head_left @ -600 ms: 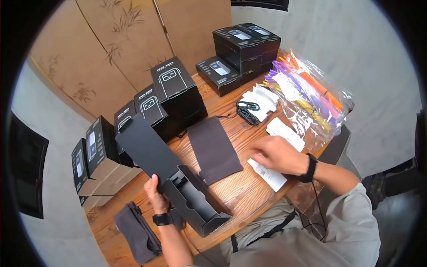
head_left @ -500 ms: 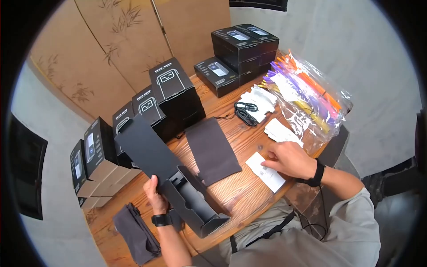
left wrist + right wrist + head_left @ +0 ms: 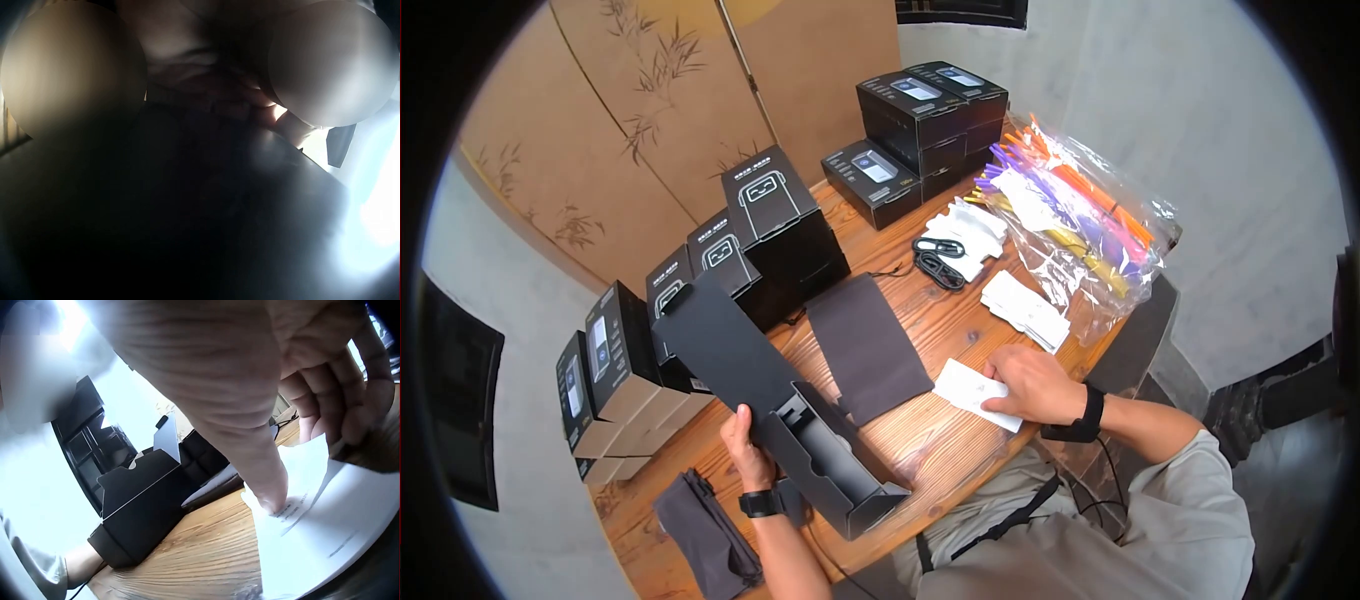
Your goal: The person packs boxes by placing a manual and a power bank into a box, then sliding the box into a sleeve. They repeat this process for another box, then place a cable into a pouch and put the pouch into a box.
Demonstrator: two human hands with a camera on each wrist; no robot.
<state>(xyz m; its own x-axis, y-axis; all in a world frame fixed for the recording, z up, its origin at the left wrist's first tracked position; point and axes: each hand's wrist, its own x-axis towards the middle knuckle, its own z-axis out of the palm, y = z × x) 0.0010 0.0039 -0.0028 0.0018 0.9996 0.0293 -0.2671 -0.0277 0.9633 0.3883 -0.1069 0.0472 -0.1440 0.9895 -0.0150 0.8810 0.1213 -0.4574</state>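
Note:
My left hand [image 3: 748,455] holds an opened black box [image 3: 795,470], thumb at its side edge and fingers under it. The box's long lid [image 3: 725,345] stands folded back, and a black interior shows. In the left wrist view the dark box wall fills most of the picture. At the table's front edge my right hand [image 3: 1040,385] pinches a white printed leaflet [image 3: 970,388]. Its thumb presses the printed side in the right wrist view, and the paper [image 3: 312,531] bends up toward the curled fingers. Between the hands lies a flat dark grey drawstring pouch [image 3: 870,345].
More white leaflets [image 3: 1025,312] lie stacked beyond the right hand. Black cables [image 3: 940,262] rest by white paper pieces [image 3: 980,235]. A clear bag of colourful sticks [image 3: 1080,215] is at the right. Black boxes [image 3: 785,240] line the back; folded pouches [image 3: 705,530] lie front left.
My right hand has come down onto the single leaflet and pinches it; the leaflet has turned and shifted slightly. The left hand keeps holding the box. The head view has tilted a little.

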